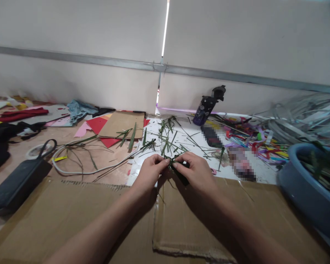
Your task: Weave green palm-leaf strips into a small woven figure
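My left hand (150,171) and my right hand (197,171) meet above the far edge of the cardboard (104,212). Both are closed in a pinch, thumbs on top, on one small bundle of dark green leaf strips (183,177). A broader dark piece of it hangs below my right fingers, and thin strands trail under my left hand. The fingertips partly hide how the strips cross. Just beyond, cut leaf pieces (166,141) lie scattered over a white sheet.
At right stands a blue tub (299,183) of leaves, near clear plastic strips (294,113) and coloured strips (258,143). A dark bottle (205,110) is by the wall. Leftward lie a black power bank (19,176), a white cable (90,172) and brown card (122,124).
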A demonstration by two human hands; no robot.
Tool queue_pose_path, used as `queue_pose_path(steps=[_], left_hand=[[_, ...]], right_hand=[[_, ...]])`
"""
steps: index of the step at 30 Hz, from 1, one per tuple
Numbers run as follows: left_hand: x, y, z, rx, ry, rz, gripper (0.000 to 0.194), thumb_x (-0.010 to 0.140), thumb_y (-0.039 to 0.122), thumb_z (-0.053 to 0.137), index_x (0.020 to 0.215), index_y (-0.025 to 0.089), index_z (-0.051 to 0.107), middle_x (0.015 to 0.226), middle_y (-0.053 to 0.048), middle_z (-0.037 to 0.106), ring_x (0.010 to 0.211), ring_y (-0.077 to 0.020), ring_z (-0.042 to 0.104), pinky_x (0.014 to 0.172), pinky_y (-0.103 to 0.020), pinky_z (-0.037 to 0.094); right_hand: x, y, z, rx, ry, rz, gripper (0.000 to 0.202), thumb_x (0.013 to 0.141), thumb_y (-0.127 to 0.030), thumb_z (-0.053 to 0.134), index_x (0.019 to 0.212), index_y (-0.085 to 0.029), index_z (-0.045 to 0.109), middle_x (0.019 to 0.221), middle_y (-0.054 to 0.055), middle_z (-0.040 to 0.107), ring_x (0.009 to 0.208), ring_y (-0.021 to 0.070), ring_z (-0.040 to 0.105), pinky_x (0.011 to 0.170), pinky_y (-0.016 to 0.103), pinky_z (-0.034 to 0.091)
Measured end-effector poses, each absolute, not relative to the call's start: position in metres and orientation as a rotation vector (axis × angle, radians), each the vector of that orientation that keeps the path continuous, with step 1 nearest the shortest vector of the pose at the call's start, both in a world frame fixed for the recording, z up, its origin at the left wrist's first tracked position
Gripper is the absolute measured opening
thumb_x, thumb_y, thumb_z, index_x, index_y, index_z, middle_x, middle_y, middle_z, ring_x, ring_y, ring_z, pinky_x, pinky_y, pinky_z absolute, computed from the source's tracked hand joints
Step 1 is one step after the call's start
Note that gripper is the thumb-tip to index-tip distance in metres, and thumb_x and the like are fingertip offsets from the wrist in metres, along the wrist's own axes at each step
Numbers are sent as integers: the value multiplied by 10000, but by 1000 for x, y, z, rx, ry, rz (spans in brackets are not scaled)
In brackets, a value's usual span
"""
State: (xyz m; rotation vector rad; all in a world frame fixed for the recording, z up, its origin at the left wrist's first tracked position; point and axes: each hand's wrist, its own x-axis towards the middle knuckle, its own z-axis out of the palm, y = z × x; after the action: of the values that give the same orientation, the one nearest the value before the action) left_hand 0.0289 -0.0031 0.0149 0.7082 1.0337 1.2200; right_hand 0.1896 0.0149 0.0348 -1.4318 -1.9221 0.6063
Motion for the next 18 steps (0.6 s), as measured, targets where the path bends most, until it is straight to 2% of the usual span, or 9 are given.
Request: queue_pose_path(steps=[10,18], left_hand=[[29,-4,15,711,1083,1210,285,764,348,852,734,197,612,701,13,576,668,-127,544,645,-234,448],[30,-1,13,695,1057,1245,297,753,355,858,737,190,611,670,3,605,629,-133,573,640,-254,448]], right_hand=[[186,15,27,-1424,-1940,572,96,901,-235,614,819,-218,662,879,40,683,876,233,630,782,342,427],[185,8,29,-1324,-1995,570,288,1012,-196,447,845,-232,679,932,75,660,905,244,605,815,360,446]])
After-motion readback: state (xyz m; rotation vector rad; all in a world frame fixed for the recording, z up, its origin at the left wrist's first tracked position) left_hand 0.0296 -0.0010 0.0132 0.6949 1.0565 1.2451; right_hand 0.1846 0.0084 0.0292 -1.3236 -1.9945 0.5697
